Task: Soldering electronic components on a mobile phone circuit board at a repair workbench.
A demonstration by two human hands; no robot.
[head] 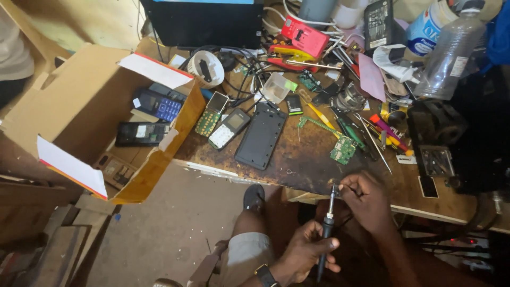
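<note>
My left hand (pixel 308 250), with a watch on its wrist, grips the black handle of a thin soldering-iron-like tool (pixel 328 223) that points upward. My right hand (pixel 366 199) pinches at the tool's metal tip near the front edge of the worn workbench (pixel 297 165); whether it holds something small there is hidden. A green circuit board (pixel 343 150) lies on the bench just above the hands. Left of it lie a black phone shell (pixel 260 138) and a small keypad phone (pixel 228 127).
An open cardboard box (pixel 79 106) with several old phones sits at the left bench end. Screwdrivers and pliers (pixel 382 133), a red device (pixel 303 34), tangled cables, a plastic bottle (pixel 451 50) and a dark monitor (pixel 204 21) crowd the back. My knee (pixel 249 239) is below.
</note>
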